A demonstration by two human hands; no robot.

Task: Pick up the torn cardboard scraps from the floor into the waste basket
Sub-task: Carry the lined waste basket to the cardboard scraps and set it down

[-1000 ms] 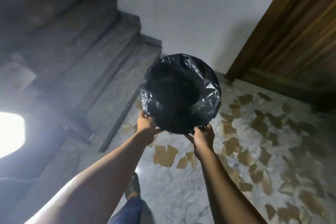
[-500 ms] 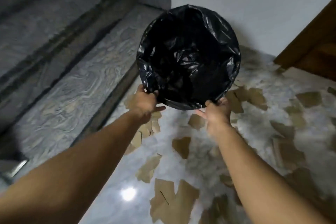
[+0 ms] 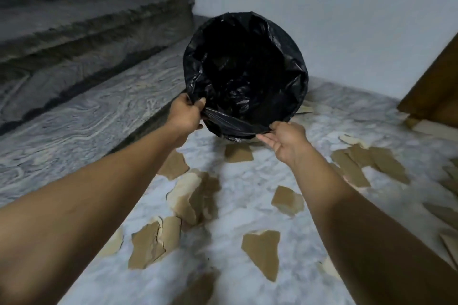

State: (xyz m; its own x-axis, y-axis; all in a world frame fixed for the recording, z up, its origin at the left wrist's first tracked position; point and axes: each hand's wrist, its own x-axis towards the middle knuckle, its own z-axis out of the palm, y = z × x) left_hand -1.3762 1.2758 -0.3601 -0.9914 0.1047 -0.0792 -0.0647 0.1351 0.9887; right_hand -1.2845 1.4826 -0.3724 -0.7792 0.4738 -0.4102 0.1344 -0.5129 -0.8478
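A waste basket [image 3: 295,57] lined with a black plastic bag is held out ahead of me, tilted so its dark mouth faces me. My left hand [image 3: 186,114] grips the near-left rim, thumb over the bag's edge. My right hand [image 3: 285,140] holds the near-right rim from below with the fingers spread under it. Torn brown cardboard scraps [image 3: 262,251] lie scattered over the white marble floor beneath my arms, including a cluster [image 3: 195,195] in the middle and another group [image 3: 366,163] to the right.
Grey stone stairs [image 3: 81,62] rise on the left, the lowest step bordering the floor. A pale wall stands behind the basket. A wooden door frame [image 3: 436,91] is at the right edge.
The view has tipped down and closer to the floor. The basket has come lower toward the floor near the stairs. Both hands keep their hold on its rim.
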